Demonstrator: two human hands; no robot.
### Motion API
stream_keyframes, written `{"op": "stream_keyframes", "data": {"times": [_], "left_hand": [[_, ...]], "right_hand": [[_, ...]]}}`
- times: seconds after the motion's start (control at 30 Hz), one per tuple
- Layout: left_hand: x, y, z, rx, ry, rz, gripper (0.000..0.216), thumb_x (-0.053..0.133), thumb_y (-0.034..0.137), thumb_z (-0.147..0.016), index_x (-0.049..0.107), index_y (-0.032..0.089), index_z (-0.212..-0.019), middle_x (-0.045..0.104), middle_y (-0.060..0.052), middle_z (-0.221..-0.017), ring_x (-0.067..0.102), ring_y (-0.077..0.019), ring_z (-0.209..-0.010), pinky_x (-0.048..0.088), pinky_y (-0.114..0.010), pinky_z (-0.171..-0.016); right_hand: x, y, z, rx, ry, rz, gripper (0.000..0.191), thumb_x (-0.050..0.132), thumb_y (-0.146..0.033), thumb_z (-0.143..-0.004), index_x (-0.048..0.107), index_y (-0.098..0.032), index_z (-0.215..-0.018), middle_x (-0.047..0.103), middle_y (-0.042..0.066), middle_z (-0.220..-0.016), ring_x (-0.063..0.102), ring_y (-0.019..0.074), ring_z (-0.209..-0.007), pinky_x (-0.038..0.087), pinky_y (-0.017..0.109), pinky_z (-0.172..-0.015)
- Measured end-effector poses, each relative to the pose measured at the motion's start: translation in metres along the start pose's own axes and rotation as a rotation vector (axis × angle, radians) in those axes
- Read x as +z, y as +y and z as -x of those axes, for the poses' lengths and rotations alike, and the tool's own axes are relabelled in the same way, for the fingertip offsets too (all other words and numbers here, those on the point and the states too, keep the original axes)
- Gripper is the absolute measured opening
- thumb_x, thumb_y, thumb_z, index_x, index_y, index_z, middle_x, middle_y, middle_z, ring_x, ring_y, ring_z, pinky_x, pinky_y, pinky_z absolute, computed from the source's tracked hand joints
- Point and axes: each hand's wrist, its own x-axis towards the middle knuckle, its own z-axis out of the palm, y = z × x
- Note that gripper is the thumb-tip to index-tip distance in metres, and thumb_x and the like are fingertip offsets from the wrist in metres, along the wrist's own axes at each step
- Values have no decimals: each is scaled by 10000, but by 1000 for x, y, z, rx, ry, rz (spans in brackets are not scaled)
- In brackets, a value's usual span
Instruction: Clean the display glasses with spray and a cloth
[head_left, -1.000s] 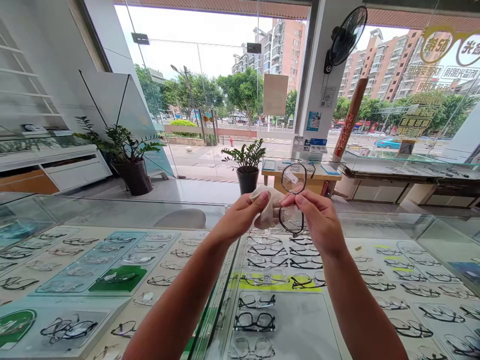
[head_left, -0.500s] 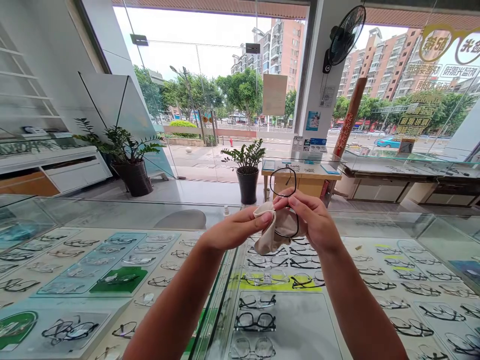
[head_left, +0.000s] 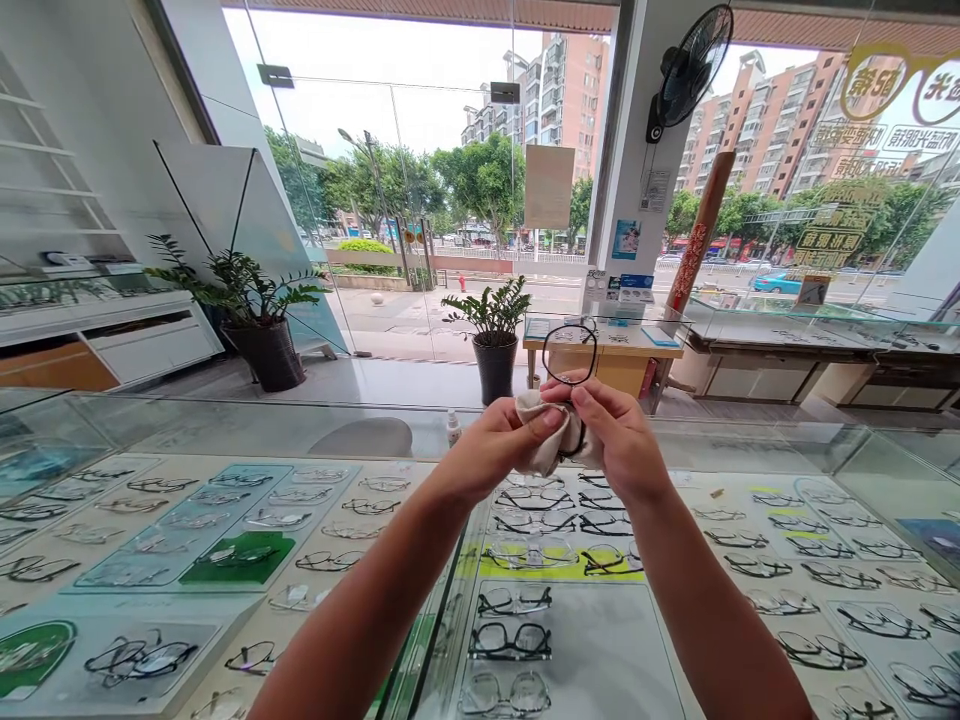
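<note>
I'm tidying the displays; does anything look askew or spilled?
Nothing visibly spilled. The dark-framed glasses at lower left look tangled, unlike the neatly rowed pairs elsewhere, perhaps overlapping or reflected. The cloth partly hides the held pair.

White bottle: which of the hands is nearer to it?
Left. In view, the left hand, gripping the cloth, is just right of the bottle; the right hand, holding the glasses, is farther right.
</note>
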Motion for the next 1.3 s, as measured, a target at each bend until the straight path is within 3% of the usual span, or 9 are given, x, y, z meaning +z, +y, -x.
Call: {"op": "stream_keyframes", "data": {"times": [0.23,0.53,0.67,0.77,0.87,0.97,1.07,1.2,1.3], "left_hand": [[7,4,0,33,-62,6,386,945,433,-798,691,142,-819,465,49,-656,354,-65,-574,255,-226,-534],[22,-7,-4,188,201,48,452,877,596,-845,806,164,-959,674,-21,-801,524,-109,-684,411,-225,-625],[16,-4,-1,149,142,58,446,867,601,-854,816,165,-936,695,-28,-806,559,-126,-706,457,-246,-659],[14,-4,0,141,72,102,443,908,538,-835,815,174,-1070,710,-24,-862,573,-124,-730,469,-248,-686],[19,-9,-4,153,130,122,504,944,502,-801,792,199,-1175,700,1,-841,534,-93,-664,420,-223,-639],[21,-12,-8,175,211,109,510,915,580,-810,798,182,-1106,685,1,-807,516,-90,-644,395,-217,-612],[14,-10,-7,136,154,78,506,840,639,-869,800,167,-1045,645,7,-750,486,-89,-616,382,-216,-581],[6,-4,0,65,-32,69,487,913,540,-829,785,181,-1132,680,-13,-844,558,-109,-693,468,-234,-662],[12,-6,-1,112,19,58,489,960,487,-779,769,172,-1101,632,18,-774,497,-91,-639,402,-219,-603]], "right_hand": [[-3,1,-2,32,16,-38,247,783,-508,-972,894,-288,-971,751,61,-1162,698,248,-1147,562,406,-1077],[2,-1,3,15,46,-57,220,792,-475,-966,899,-304,-1052,781,61,-1247,671,270,-1294,504,433,-1200],[0,-6,3,72,78,-107,213,827,-470,-928,898,-283,-1003,801,63,-1191,710,263,-1212,552,427,-1129],[1,-6,3,126,118,-177,219,874,-479,-878,861,-268,-935,832,63,-1122,750,262,-1125,599,447,-1053],[5,-1,2,129,144,-210,230,900,-462,-852,814,-263,-928,850,60,-1137,765,259,-1121,609,461,-1054],[6,2,1,113,155,-192,233,898,-451,-849,790,-257,-918,855,62,-1134,769,255,-1111,604,459,-1064],[6,-1,1,136,177,-211,241,912,-440,-820,782,-254,-900,856,56,-1086,776,242,-1029,623,430,-995],[10,-7,3,141,172,-274,216,902,-428,-828,781,-258,-882,847,48,-1038,772,222,-976,636,382,-904],[15,-5,4,107,193,-280,217,899,-427,-834,765,-260,-873,834,43,-1025,767,230,-1025,627,408,-978]]}}
